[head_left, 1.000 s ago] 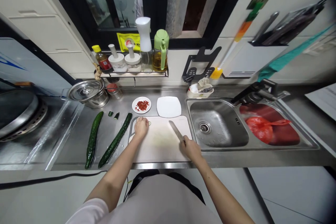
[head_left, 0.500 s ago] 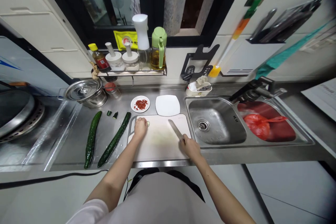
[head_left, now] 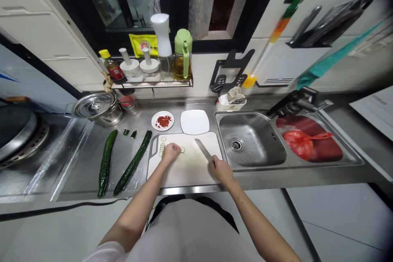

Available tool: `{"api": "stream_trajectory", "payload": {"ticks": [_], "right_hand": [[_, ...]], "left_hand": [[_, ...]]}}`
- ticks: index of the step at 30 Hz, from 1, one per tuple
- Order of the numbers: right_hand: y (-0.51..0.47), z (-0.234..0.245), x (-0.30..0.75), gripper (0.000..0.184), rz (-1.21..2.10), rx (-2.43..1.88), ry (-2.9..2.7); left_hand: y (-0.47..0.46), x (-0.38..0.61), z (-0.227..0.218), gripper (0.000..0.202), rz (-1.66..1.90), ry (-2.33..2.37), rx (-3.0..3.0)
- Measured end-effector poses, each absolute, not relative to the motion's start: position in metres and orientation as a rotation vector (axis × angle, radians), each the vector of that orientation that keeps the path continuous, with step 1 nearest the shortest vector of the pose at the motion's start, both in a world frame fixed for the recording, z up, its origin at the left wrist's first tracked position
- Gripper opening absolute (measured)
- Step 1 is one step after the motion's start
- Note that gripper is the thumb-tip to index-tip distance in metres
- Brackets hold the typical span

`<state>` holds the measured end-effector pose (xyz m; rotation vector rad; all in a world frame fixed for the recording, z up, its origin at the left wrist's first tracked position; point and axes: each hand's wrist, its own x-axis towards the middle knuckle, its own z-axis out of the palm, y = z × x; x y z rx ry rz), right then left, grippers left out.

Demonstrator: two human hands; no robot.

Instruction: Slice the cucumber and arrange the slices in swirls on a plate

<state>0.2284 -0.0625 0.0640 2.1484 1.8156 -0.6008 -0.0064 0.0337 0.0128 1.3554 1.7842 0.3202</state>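
Observation:
My left hand (head_left: 171,152) is over the left half of the white cutting board (head_left: 176,175), its fingers curled together. A thin cucumber slice (head_left: 182,150) lies just right of the fingertips; what the fingers hold, if anything, is hidden. Left of that hand, several more cucumber slices (head_left: 162,147) form a short overlapping row. My right hand (head_left: 221,170) is wrapped round the handle of a kitchen knife (head_left: 203,149). Its blade slants up and left, low over the board. Two long dark green cucumbers (head_left: 135,164) lie on the steel counter to the left.
Behind the board stand a white plate (head_left: 195,122) and a small dish of chopped red pieces (head_left: 158,125). Two cucumber ends (head_left: 133,134) lie nearby. To the right is a sink (head_left: 251,147); a lidded pot (head_left: 112,115) stands at left, under a condiment shelf (head_left: 159,85).
My left hand has moved right and slightly down over the board, uncovering the row of cucumber slices. The right hand and knife have stayed nearly still. The whole view has shifted slightly.

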Motion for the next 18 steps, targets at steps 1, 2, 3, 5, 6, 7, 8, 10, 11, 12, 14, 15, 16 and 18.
{"api": "stream_trajectory", "payload": {"ticks": [1,2,3,5,6,7,8,10,11,12,14,15,16,18], "right_hand": [[-0.063,0.065,0.228,0.029,-0.601,2.133,1.831],[-0.064,0.067,0.228,0.029,-0.601,2.114,1.853],[-0.065,0.068,0.228,0.03,-0.602,2.09,1.879],[-0.068,0.07,0.227,0.031,-0.603,2.039,1.929],[-0.069,0.071,0.227,0.032,-0.6,2.015,1.95],[-0.071,0.072,0.226,0.033,-0.596,1.995,1.965],[-0.072,0.072,0.226,0.033,-0.592,1.977,1.975],[-0.075,0.073,0.225,0.033,-0.583,1.947,1.988],[-0.076,0.074,0.224,0.032,-0.578,1.934,1.995],[-0.077,0.074,0.223,0.031,-0.576,1.92,2.002],[-0.079,0.075,0.222,0.03,-0.578,1.893,2.02],[-0.08,0.076,0.221,0.029,-0.583,1.879,2.03],[-0.081,0.077,0.22,0.029,-0.587,1.866,2.038],[-0.082,0.078,0.218,0.029,-0.591,1.846,2.047]], "left_hand": [[0.03,-0.003,0.012,0.01,0.307,1.791,1.371],[0.027,0.0,0.011,0.01,0.295,1.801,1.392],[0.024,0.002,0.01,0.009,0.285,1.81,1.414],[0.021,0.006,0.01,0.008,0.269,1.821,1.449],[0.019,0.007,0.01,0.008,0.262,1.824,1.464],[0.019,0.008,0.01,0.008,0.257,1.829,1.479],[0.018,0.008,0.01,0.009,0.255,1.837,1.493],[0.017,0.008,0.008,0.012,0.267,1.85,1.514],[0.017,0.007,0.006,0.014,0.281,1.852,1.52],[0.017,0.006,0.005,0.016,0.299,1.852,1.523],[0.017,0.005,0.001,0.016,0.333,1.847,1.521],[0.017,0.004,0.0,0.016,0.347,1.845,1.52],[0.017,0.003,-0.001,0.015,0.357,1.844,1.52],[0.017,0.003,-0.003,0.014,0.369,1.842,1.519]]}}
